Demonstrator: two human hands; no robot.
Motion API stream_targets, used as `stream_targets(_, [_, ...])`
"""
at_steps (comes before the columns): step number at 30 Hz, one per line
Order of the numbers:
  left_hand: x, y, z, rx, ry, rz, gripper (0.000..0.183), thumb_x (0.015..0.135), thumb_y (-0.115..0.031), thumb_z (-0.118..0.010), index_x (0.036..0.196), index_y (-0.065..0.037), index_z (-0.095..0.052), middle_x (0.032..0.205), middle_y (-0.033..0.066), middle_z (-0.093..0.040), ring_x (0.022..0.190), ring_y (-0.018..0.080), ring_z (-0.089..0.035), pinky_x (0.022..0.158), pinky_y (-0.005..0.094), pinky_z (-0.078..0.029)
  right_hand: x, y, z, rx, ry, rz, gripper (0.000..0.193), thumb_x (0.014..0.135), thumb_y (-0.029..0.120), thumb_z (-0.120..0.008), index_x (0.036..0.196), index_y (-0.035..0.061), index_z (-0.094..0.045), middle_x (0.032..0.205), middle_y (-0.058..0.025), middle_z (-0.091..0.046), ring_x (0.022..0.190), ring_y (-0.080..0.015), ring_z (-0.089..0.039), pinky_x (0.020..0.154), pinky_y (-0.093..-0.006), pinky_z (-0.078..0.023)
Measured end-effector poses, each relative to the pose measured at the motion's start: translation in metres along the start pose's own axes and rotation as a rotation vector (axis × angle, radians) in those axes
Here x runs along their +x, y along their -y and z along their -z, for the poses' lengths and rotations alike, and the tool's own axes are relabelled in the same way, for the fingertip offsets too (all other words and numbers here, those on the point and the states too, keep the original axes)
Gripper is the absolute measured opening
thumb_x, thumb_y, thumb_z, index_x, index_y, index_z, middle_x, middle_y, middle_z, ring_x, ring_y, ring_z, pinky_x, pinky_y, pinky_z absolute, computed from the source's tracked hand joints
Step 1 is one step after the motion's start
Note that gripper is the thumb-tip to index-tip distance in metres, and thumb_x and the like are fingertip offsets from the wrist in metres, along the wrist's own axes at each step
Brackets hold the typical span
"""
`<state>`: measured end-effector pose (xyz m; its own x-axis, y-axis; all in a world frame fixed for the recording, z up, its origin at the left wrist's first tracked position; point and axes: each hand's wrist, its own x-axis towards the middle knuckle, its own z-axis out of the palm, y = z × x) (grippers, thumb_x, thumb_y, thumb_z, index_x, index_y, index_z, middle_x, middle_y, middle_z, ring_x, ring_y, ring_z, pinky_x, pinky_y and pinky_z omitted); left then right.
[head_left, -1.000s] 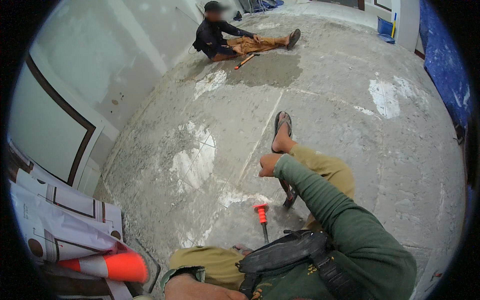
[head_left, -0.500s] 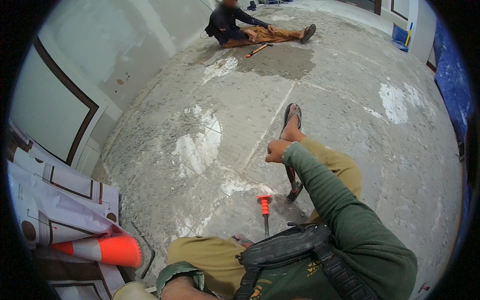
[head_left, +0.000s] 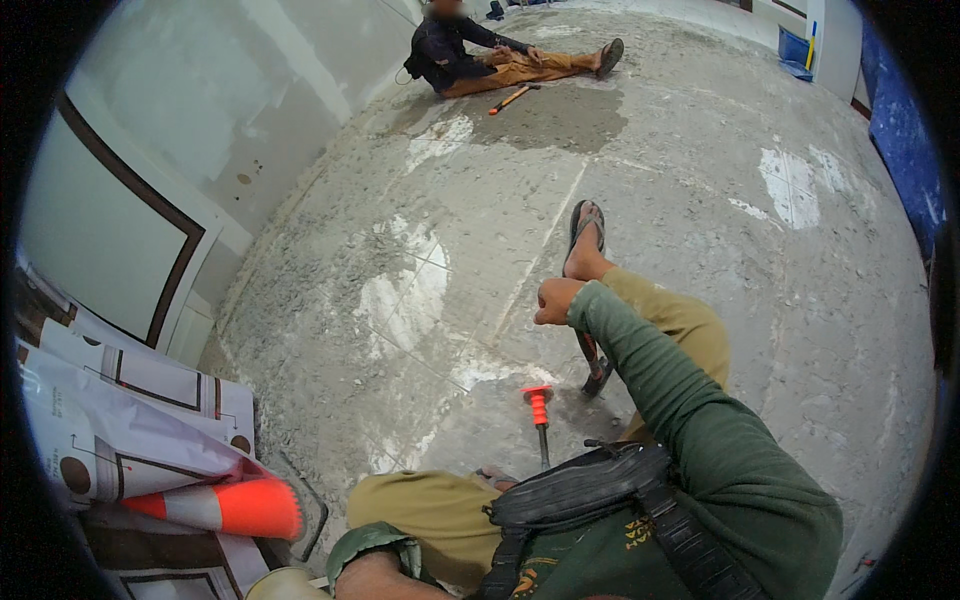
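My right hand (head_left: 557, 301) is closed in front of my bent right leg, at the top of a hammer's handle. The hammer (head_left: 590, 352) points down from the fist, its dark head low over or on the floor; I cannot tell which. To its left, a chisel with a red-orange guarded grip (head_left: 539, 407) stands between my legs, its lower end hidden behind my black waist bag (head_left: 580, 487). Only my left forearm (head_left: 385, 578) with a rolled green sleeve shows at the lower edge; that hand is outside the picture.
Rough grey floor (head_left: 680, 390) carries rubble and white patches. Across it sits a person (head_left: 455, 50) with legs stretched out, beside another hammer (head_left: 515, 99). At left lie an orange traffic cone (head_left: 255, 510) and printed sheets (head_left: 130, 425). Blue sheeting (head_left: 905, 140) hangs at right.
The whole view has shifted slightly. The hammer under my right hand has turned a little, its head showing narrower. The chisel and the other person stay in place.
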<state>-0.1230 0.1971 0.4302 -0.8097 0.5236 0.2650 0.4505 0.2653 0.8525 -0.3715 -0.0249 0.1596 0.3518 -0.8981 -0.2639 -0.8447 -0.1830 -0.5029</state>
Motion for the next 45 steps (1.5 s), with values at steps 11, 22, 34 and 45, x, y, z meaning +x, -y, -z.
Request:
stream_targets(11, [0.001,0.005,0.0,-0.002,-0.007,-0.026,0.025,0.087,-0.032,-0.049,0.095,-0.012,-0.061,0.094,0.0054,-0.061,0.089,0.0222,-0.059,0.074,0.0428,-0.042,0.002,-0.01,-0.006,-0.001,-0.052,0.038,0.041,0.072,0.036,-0.065,0.076,-0.0049,-0.064,0.067,-0.0239,-0.06,0.064,-0.0366,-0.061,0.062,-0.0445,-0.046])
stream_targets(22, [0.003,-0.003,0.008,0.05,0.074,0.038,0.025,0.084,-0.033,-0.052,0.094,-0.012,-0.06,0.091,0.0045,-0.062,0.084,0.0222,-0.059,0.07,0.0431,-0.041,0.007,0.009,0.007,0.028,0.037,-0.001,0.039,0.072,0.034,-0.065,0.083,-0.0031,-0.067,0.078,-0.0223,-0.065,0.074,-0.0326,-0.064,0.069,-0.0405,-0.049])
stream_targets(34, [0.003,0.017,-0.033,0.125,-0.418,-0.208,0.023,0.085,-0.035,-0.052,0.084,-0.014,-0.058,0.083,0.0019,-0.06,0.075,0.0203,-0.057,0.061,0.0419,-0.038,0.017,0.005,0.003,0.012,0.023,0.034,0.038,0.073,0.031,-0.064,0.084,-0.0049,-0.066,0.068,-0.0177,-0.065,0.064,-0.0298,-0.063,0.063,-0.0389,-0.05])
stream_targets(45, [-0.001,0.009,-0.005,0.202,-0.207,0.051,0.022,0.085,-0.036,-0.053,0.077,-0.016,-0.056,0.079,0.0007,-0.059,0.074,0.0198,-0.057,0.06,0.04,-0.038,0.015,0.006,0.009,0.061,0.045,0.058,0.034,0.076,0.03,-0.063,0.077,-0.004,-0.065,0.062,-0.0126,-0.063,0.057,-0.023,-0.061,0.057,-0.0365,-0.049])
